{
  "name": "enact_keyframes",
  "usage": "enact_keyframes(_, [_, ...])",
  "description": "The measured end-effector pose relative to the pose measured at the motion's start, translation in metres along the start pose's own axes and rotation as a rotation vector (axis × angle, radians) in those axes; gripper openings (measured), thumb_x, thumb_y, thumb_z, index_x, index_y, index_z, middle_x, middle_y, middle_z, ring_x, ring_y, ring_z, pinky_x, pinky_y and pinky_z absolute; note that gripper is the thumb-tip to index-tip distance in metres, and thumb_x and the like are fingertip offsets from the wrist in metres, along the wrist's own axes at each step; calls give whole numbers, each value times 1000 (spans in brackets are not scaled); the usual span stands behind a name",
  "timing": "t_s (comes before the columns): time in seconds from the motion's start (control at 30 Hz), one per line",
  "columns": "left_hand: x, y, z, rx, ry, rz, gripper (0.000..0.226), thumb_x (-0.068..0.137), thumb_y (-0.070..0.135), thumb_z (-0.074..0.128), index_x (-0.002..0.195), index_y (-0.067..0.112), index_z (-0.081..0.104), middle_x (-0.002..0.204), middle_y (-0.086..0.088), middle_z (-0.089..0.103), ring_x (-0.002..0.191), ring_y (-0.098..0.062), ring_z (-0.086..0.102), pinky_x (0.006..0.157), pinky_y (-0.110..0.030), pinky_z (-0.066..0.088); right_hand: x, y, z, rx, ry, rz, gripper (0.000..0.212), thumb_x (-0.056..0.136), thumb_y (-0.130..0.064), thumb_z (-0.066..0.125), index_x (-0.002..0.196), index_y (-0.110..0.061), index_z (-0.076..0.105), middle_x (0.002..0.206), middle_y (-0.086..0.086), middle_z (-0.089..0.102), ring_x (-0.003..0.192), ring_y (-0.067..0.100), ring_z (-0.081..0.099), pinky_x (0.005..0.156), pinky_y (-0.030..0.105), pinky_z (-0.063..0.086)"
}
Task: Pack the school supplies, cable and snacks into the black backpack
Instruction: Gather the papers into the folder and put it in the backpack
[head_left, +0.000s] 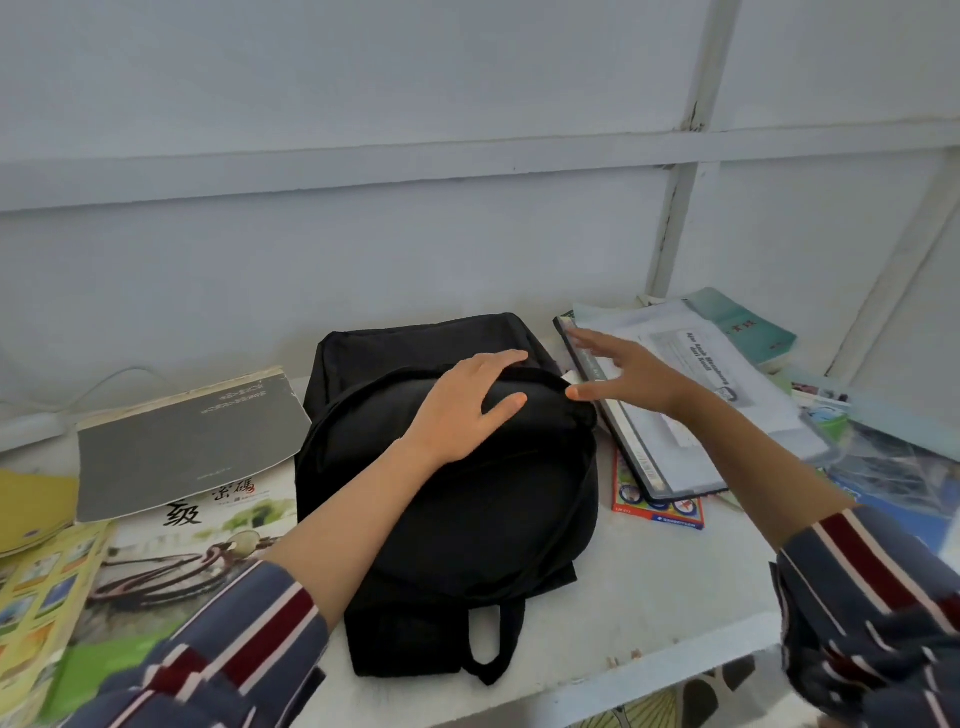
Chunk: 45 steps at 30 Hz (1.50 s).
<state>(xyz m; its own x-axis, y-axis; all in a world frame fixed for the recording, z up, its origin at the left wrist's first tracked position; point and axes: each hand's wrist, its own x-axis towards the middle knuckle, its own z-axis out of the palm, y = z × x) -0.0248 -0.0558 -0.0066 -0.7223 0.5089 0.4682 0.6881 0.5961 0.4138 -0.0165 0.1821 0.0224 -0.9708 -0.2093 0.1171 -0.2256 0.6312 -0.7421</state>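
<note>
The black backpack (457, 499) lies flat on the white table, its carry loop toward me. My left hand (467, 405) rests on its upper flap, fingers curled over the zipper edge. My right hand (628, 374) hovers open just right of the backpack, fingers spread above a dark-edged book with a plastic cover (670, 415). Under that book a red and blue box of crayons (657, 506) sticks out. A white cable (109, 379) runs along the wall at the far left.
A grey book (187, 441) lies on a magazine (197, 540) left of the backpack, with a yellow booklet (47, 587) beside it. A teal book (743, 327) and loose papers sit at the back right. The table edge (649, 675) runs close to me.
</note>
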Motion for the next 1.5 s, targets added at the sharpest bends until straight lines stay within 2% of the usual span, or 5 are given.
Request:
enact_keyframes(0.27, [70, 56, 65, 31, -150, -222, 54, 93, 39, 49, 142, 25, 29, 123, -6, 57, 116, -26, 49, 93, -37, 39, -22, 95, -98, 80, 394, 262, 56, 83, -15, 69, 134, -21, 47, 132, 16, 48, 113, 25, 48, 91, 30, 38])
enact_keyframes(0.7, [131, 73, 137, 416, -263, -653, 55, 94, 48, 34, 141, 20, 29, 127, -12, 53, 127, -35, 38, 110, -58, -2, 4, 166, -159, -18, 92, 407, 37, 83, -5, 66, 119, -10, 59, 128, 9, 41, 122, 29, 40, 99, 34, 38])
enact_keyframes(0.93, [140, 73, 134, 352, -335, -735, 56, 91, 48, 47, 138, 23, 32, 135, -14, 46, 130, -36, 34, 112, -55, 2, 10, 172, -159, 104, 105, 424, 36, 76, 1, 70, 110, -8, 63, 120, 9, 44, 108, 26, 42, 102, 40, 39])
enact_keyframes(1.37, [143, 74, 128, 41, -101, -752, 43, 82, 19, 67, 121, 26, 51, 132, 2, 50, 128, -21, 40, 113, -52, -3, 5, 174, -146, -82, 264, 360, 39, 74, -11, 75, 112, -11, 64, 122, 10, 56, 105, 28, 53, 84, 31, 44])
enact_keyframes(1.5, [146, 75, 129, -80, -42, -681, 44, 80, 6, 68, 120, 20, 54, 133, -2, 50, 126, -21, 41, 111, -35, 20, 4, 173, -147, -109, 254, 372, 39, 74, -14, 76, 112, -12, 64, 120, 8, 56, 93, 22, 51, 76, 27, 38])
